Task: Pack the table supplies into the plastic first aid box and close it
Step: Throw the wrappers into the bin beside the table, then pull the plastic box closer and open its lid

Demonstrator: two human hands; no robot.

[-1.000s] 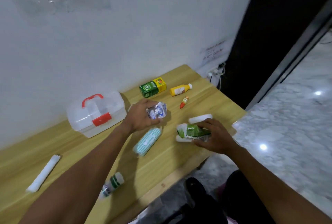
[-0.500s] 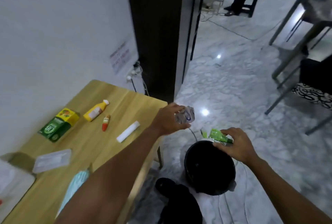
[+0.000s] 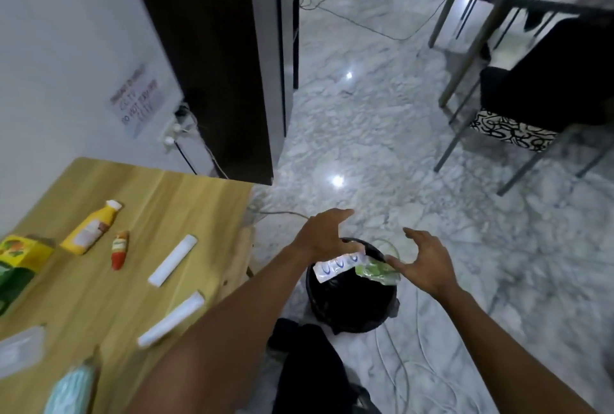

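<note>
1. Both hands hold nothing. The left hand [image 3: 324,235] and right hand [image 3: 427,262] hang with fingers spread wide over a black bin [image 3: 349,310] on the floor. A white wrapper [image 3: 335,265] and a green wrapper [image 3: 375,272] lie loose at its mouth, just under the fingers.
2. To the left, nearest on the wooden table [image 3: 186,194], a teal mask pack [image 3: 71,390] lies beside a clear packet [image 3: 20,347].
3. Further on, the near white roll [image 3: 171,319] and the far white roll [image 3: 172,260] lie apart.
4. Beyond them, toward the wall, are a small red tube [image 3: 119,249], a yellow bottle [image 3: 89,232] and a green-and-yellow carton [image 3: 20,257]
</note>
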